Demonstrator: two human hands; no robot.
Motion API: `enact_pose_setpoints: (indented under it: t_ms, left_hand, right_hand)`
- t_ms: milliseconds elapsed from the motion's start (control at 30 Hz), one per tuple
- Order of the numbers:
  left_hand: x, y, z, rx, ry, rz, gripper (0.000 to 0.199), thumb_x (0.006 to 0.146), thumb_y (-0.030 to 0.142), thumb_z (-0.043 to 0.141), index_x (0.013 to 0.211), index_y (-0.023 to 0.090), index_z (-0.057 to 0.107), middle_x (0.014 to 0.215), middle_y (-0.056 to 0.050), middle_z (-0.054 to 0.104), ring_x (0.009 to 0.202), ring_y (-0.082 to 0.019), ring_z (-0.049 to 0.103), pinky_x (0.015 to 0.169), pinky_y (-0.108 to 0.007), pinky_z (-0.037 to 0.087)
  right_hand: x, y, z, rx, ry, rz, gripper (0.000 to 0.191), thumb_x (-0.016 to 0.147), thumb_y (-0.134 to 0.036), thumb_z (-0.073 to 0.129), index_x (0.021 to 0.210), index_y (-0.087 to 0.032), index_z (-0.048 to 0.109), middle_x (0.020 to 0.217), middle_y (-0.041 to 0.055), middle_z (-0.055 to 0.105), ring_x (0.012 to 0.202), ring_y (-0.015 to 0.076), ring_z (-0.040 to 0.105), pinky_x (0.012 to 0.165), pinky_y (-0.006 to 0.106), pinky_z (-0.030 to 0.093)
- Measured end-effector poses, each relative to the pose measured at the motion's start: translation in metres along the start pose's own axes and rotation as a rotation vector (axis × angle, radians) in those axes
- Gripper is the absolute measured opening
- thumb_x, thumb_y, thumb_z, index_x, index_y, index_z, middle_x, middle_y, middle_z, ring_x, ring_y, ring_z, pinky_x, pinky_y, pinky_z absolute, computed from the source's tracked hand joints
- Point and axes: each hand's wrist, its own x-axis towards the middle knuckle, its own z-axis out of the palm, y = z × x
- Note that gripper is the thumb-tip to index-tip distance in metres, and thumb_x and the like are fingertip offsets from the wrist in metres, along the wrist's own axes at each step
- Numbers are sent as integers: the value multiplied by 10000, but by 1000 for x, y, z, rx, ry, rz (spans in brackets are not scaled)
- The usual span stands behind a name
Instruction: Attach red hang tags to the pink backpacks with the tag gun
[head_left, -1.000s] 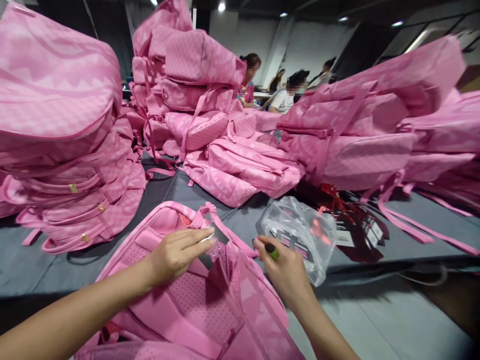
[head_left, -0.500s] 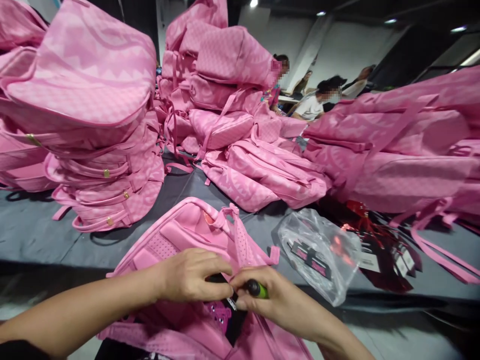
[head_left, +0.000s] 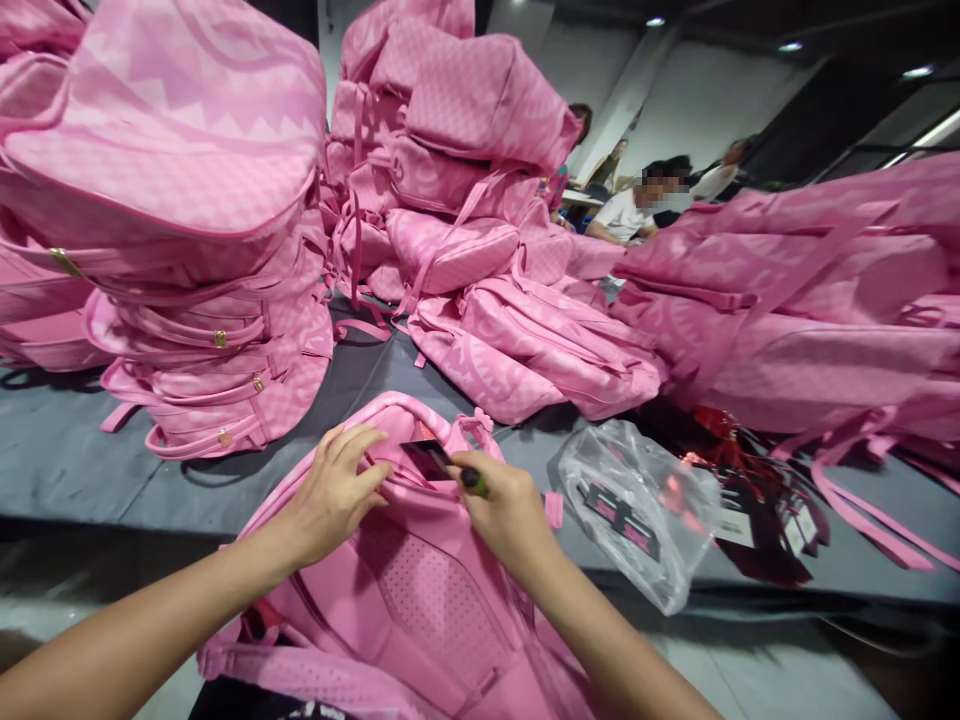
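Note:
A pink backpack [head_left: 442, 590] lies at the table's front edge with its padded, perforated back facing up. At its top opening, my right hand [head_left: 495, 500] is closed round a green tool with a black end [head_left: 474, 482] and also holds a dark card [head_left: 427, 459] that reaches into the opening. My left hand [head_left: 341, 490] rests at the opening's left rim, fingers apart, its fingertips on the pink fabric. A small gap separates it from the card.
Tall stacks of pink backpacks stand at the left [head_left: 195, 170], centre [head_left: 465, 120] and right [head_left: 825, 340]. A clear plastic bag [head_left: 637, 510] with black labels and a pile of dark red tags [head_left: 772, 520] lie right of my hands. People sit beyond.
Both hands have moved up to the backpack's top opening, the right one taking the dark card along. My left hand has let go of the card and spread its fingers.

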Motion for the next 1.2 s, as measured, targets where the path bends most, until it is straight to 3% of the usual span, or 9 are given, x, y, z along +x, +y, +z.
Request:
enact_pose_setpoints:
  t_ms: [167, 300, 400, 467, 600, 767, 867, 1000, 1200]
  left_hand:
    - [-9, -4, -7, -83, 79, 20, 370, 876, 146, 620, 1234, 198, 542, 1384, -171, 461, 1339, -294, 438, 1084, -512, 430]
    - [-17, -18, -10, -53, -37, -361, 746, 890, 387, 634, 1497, 155, 267, 1512, -252, 353, 1409, -368, 379, 1082, -554, 420]
    - [-21, -27, -5, -124, -261, -545, 678, 903, 438, 599, 1457, 157, 328, 1367, -198, 556, 1210, -338, 598, 952, -483, 526]
    - [-21, -28, -2, -149, -313, -585, 598, 907, 394, 602, 1412, 162, 381, 1297, -164, 617, 1131, -324, 647, 894, -442, 548]
    - [-18, -25, -2, -175, -289, -586, 609, 876, 363, 654, 1394, 178, 394, 1290, -146, 629, 1144, -322, 642, 901, -423, 541]
    - [-18, -23, -11, -279, -293, -577, 604, 871, 372, 657, 1392, 208, 400, 1316, -122, 623, 1167, -305, 633, 922, -416, 533]
    - [-17, -24, -14, -305, -298, -595, 582, 865, 353, 662, 1374, 199, 424, 1293, -123, 635, 1163, -304, 636, 926, -415, 529]
    - [-18, -26, -13, -287, -296, -590, 577, 856, 343, 673, 1363, 198, 439, 1220, -113, 673, 1102, -287, 666, 894, -394, 540]
    - [-23, -27, -12, -227, -255, -525, 639, 846, 363, 689, 1395, 179, 419, 1317, -159, 623, 1153, -295, 647, 914, -402, 545]
  right_hand:
    - [22, -26, 19, -347, -440, 55, 295, 752, -30, 533, 880, -207, 730, 796, 36, 742, 776, 185, 677, 606, 241, 345]
    - [33, -34, 25, -506, -563, 34, 249, 863, -80, 504, 931, -177, 724, 927, 93, 740, 843, 199, 665, 614, 265, 313]
    - [35, -32, 34, -521, -590, 40, 238, 885, -105, 501, 929, -179, 722, 931, 96, 742, 847, 198, 673, 614, 267, 315]
    - [36, -31, 39, -512, -606, 35, 210, 874, -127, 526, 886, -193, 725, 854, 76, 747, 809, 192, 684, 597, 265, 307]
    - [36, -35, 38, -571, -606, 5, 197, 839, -93, 539, 827, -159, 724, 808, 109, 746, 753, 215, 703, 562, 270, 291]
    - [43, -44, 41, -299, -411, -11, 441, 760, -6, 536, 1117, -208, 695, 955, 60, 764, 861, 217, 716, 655, 239, 416]
    - [54, -45, 56, 9, -415, -18, 401, 726, 23, 515, 1003, -173, 727, 931, 54, 769, 825, 190, 714, 675, 227, 456]
    - [62, -40, 63, 94, -435, -78, 335, 663, 26, 507, 856, -142, 724, 789, 45, 749, 709, 181, 678, 602, 230, 431]
    - [63, -46, 53, 310, -430, 3, 167, 842, -176, 516, 777, -155, 669, 732, 17, 692, 598, 128, 583, 542, 221, 416]
